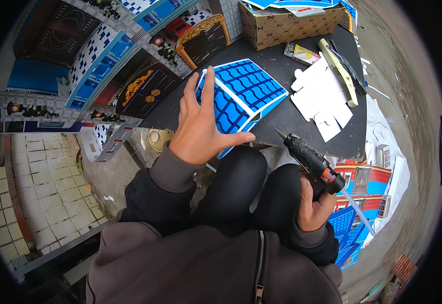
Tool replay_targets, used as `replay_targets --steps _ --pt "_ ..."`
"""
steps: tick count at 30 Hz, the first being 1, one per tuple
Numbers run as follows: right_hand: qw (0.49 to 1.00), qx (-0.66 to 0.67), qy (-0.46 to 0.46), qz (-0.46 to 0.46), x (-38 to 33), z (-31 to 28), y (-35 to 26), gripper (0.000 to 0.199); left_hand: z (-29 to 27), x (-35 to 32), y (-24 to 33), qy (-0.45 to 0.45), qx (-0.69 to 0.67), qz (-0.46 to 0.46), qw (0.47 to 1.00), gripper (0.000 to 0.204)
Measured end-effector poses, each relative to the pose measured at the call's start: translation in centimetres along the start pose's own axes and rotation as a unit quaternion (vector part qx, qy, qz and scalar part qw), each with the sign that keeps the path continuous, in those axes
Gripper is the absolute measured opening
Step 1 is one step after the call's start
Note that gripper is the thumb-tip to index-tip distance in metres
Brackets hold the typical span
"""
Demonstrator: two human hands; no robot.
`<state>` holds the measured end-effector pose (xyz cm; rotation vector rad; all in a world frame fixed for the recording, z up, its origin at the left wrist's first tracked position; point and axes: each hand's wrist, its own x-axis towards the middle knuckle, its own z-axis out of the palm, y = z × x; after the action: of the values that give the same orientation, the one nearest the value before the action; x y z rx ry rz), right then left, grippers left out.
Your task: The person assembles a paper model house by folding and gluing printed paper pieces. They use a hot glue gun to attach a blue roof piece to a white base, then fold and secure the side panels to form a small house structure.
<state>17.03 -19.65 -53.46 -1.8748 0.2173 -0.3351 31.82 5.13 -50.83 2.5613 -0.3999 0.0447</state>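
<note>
A blue model roof [251, 85], with dark wavy tile lines and a white ridge strip, rests tilted at the near edge of the black table. My left hand [199, 121] spans it, fingers stretched along its left side and thumb across its near edge. In my right hand [316, 205] is a black glue gun [309, 157], its nozzle pointing up and left, apart from the roof. A clear glue stick [358, 210] sticks out of the gun's back end. Part of the right hand's grip is hidden behind the gun.
Printed model house walls [104, 66] stand at the left. On the black table [276, 66] are a brown box [292, 28] of printed sheets, white card cutouts [322, 96], a cream-handled tool [340, 71] and a small packet [302, 53]. Red and blue printed pieces [365, 192] lie low at the right.
</note>
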Motion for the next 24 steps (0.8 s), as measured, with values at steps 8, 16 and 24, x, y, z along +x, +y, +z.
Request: replay_targets --steps 8,16,24 --pt "0.992 -0.045 -0.025 -0.116 1.0 2.3 -0.3 0.040 1.4 0.4 1.1 0.039 0.003 -0.032 0.999 0.136" --pt "0.990 -0.095 -0.006 -0.101 1.9 3.4 -0.8 0.039 1.8 0.3 0.6 0.040 -0.003 -0.029 0.999 0.139" --pt "0.986 -0.091 -0.007 -0.142 2.2 3.6 -0.5 0.036 -0.8 1.3 0.4 -0.051 -0.038 -0.059 0.996 0.133"
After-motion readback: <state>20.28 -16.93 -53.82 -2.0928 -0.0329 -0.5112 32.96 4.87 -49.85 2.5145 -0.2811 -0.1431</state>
